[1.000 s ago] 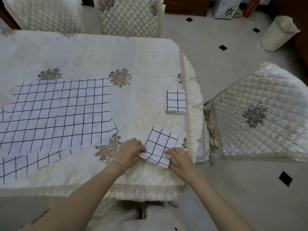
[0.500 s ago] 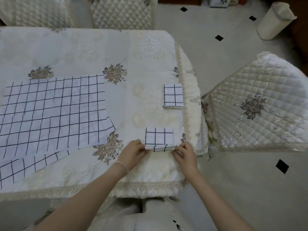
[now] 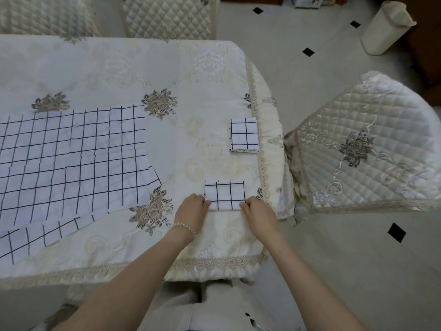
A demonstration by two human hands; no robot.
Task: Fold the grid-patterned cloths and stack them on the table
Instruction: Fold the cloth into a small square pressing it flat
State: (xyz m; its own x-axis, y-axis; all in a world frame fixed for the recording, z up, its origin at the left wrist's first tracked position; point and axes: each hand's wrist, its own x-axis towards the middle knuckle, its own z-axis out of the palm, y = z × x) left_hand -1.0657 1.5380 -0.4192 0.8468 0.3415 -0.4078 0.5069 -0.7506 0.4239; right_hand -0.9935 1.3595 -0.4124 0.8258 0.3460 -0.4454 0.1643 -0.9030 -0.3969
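Note:
A small folded grid-patterned cloth [image 3: 224,193] lies flat near the table's front right corner. My left hand [image 3: 192,210] pinches its near left corner and my right hand [image 3: 257,215] pinches its near right corner. Another folded grid cloth [image 3: 244,135] rests farther back, close to the table's right edge. Several unfolded grid cloths [image 3: 71,161] lie spread and overlapping on the left side of the table [image 3: 119,75], which wears a cream embroidered tablecloth.
A quilted cream chair [image 3: 372,154] stands just right of the table. Two more quilted chairs [image 3: 169,15] stand behind the far edge. A cream bin [image 3: 386,27] sits on the tiled floor at the back right.
The small cloth was tilted and raised between my hands; it has been turned square, folded smaller and laid flat, with both hands still on its near corners.

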